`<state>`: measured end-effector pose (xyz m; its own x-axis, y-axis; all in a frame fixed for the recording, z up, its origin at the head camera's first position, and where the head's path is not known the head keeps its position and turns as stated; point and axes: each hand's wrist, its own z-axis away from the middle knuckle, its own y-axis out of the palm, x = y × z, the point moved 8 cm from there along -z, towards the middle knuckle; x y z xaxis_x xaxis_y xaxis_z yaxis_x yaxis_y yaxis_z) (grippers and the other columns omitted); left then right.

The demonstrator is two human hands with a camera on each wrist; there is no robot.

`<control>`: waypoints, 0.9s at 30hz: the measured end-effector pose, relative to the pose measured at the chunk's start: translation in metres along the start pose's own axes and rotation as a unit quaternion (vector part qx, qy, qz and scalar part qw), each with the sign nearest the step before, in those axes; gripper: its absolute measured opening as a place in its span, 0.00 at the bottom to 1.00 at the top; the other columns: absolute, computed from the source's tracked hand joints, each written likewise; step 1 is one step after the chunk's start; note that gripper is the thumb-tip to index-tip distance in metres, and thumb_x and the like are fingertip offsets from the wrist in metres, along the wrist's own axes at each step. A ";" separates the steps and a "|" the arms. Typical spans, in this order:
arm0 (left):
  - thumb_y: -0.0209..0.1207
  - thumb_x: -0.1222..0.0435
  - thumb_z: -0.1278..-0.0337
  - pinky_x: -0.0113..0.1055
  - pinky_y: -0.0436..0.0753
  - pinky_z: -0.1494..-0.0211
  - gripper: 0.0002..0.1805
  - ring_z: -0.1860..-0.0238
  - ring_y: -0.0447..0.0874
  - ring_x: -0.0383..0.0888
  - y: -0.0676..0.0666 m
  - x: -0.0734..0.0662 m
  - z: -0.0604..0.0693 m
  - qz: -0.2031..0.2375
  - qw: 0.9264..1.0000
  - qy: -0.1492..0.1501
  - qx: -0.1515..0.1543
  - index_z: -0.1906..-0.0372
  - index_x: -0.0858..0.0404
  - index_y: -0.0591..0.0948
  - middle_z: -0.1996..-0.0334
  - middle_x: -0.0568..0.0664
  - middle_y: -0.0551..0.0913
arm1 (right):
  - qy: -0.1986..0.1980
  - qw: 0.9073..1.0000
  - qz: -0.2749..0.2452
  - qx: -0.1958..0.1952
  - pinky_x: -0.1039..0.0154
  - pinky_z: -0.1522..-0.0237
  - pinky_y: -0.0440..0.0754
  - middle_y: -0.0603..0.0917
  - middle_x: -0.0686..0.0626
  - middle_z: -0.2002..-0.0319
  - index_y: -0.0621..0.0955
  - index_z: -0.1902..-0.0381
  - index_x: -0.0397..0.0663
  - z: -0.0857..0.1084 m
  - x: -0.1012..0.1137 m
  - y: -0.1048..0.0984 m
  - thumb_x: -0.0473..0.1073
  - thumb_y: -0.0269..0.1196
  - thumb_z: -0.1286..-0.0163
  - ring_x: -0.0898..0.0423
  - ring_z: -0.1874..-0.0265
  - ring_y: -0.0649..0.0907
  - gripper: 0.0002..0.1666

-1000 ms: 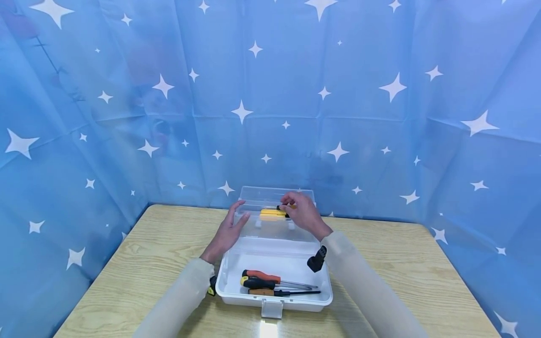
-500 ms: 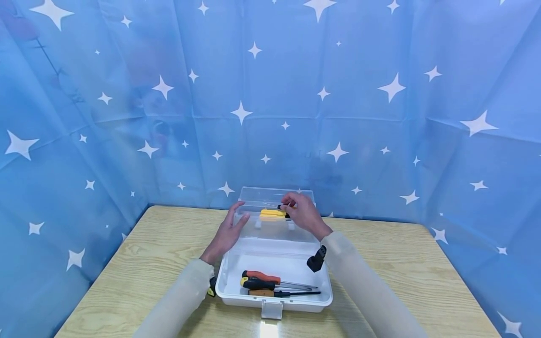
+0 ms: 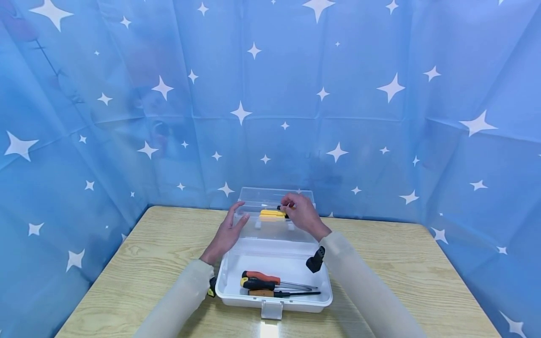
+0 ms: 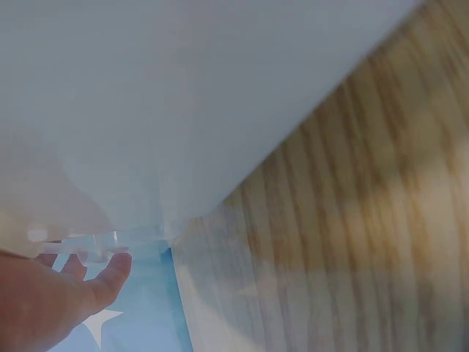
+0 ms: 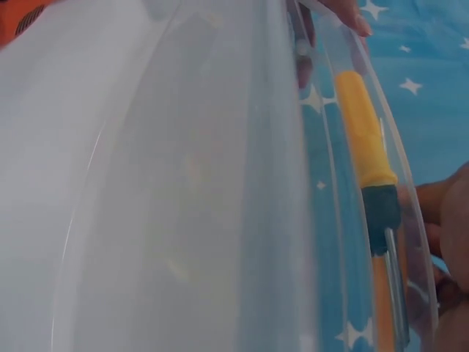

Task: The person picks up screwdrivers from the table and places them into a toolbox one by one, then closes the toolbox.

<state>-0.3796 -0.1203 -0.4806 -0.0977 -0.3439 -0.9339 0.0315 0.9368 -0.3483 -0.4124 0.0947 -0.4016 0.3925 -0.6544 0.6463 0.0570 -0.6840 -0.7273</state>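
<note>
A white toolbox [image 3: 327,307] stands with its clear lid [image 3: 274,232] tipped back. My left hand [image 3: 223,234] holds the lid's left end, fingers and thumb on opposite sides. At the lid's right, my right hand [image 3: 306,215] pinches a slim screwdriver [image 3: 279,207] with a black-and-yellow handle, its thin shaft toward the left. Just below, a yellow-handled screwdriver [image 5: 363,132] lies in the lid's compartment, partly overlapped in view. The toolbox base contains an orange-red screwdriver [image 3: 264,275], a black-and-yellow one [image 3: 258,283] and a brown-handled one [image 3: 261,292] with a dark shaft.
The toolbox rests on a wood-grain table [image 3: 165,256]. Behind and beside the table hangs a blue curtain [image 3: 359,117] with white stars. A clear latch [image 3: 272,310] hangs from the toolbox's front edge.
The slim screwdriver shifts very slightly in my right hand's fingers. My left hand and the toolbox stay where they were.
</note>
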 end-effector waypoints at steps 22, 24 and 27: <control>0.47 0.39 0.30 0.67 0.55 0.28 0.34 0.21 0.46 0.58 0.000 -0.001 0.001 0.000 1.000 0.001 0.002 0.24 0.40 0.56 0.20 0.49 0.49 | -0.007 0.999 0.000 -0.033 0.56 0.59 0.83 0.83 0.52 0.65 0.83 0.61 0.51 0.002 -0.001 -0.001 0.40 0.66 0.31 0.55 0.64 0.81 0.03; 0.47 0.38 0.30 0.67 0.55 0.28 0.34 0.21 0.47 0.58 0.000 -0.001 0.001 0.000 1.000 0.004 0.003 0.24 0.40 0.56 0.20 0.49 0.49 | -0.006 0.999 0.004 -0.034 0.56 0.59 0.83 0.84 0.52 0.65 0.83 0.61 0.51 0.002 -0.002 -0.001 0.40 0.66 0.32 0.55 0.64 0.81 0.03; 0.47 0.37 0.31 0.66 0.55 0.27 0.35 0.21 0.47 0.58 0.000 -0.002 0.001 -0.001 1.000 0.004 0.005 0.25 0.40 0.56 0.20 0.49 0.49 | -0.008 0.999 0.007 -0.036 0.56 0.59 0.83 0.84 0.52 0.65 0.83 0.61 0.51 0.001 -0.001 -0.002 0.40 0.67 0.32 0.55 0.64 0.81 0.03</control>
<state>-0.3787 -0.1200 -0.4788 -0.1064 -0.3460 -0.9322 0.0408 0.9352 -0.3518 -0.4117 0.0971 -0.4011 0.4079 -0.6595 0.6314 -0.0148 -0.6962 -0.7177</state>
